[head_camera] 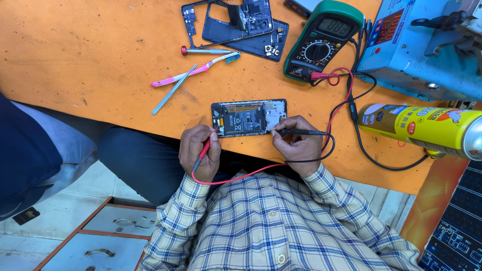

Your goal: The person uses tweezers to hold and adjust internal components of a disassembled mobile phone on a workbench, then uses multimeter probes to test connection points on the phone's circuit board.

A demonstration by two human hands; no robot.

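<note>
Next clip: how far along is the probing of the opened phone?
Done: the phone lies open, its back shell set aside, and the multimeter is wired up. In hand: the left hand holds the red probe at the board's left edge; the right hand touches the black probe to its right end. Left: the phone remains unassembled.

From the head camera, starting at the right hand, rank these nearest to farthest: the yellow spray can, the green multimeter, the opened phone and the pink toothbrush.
From the right hand:
1. Opened phone, just beside it, under the black probe tip.
2. Green multimeter, up the table, slightly right.
3. Yellow spray can, lying far right; too close to the multimeter to rank firmly.
4. Pink toothbrush, upper left.
</note>
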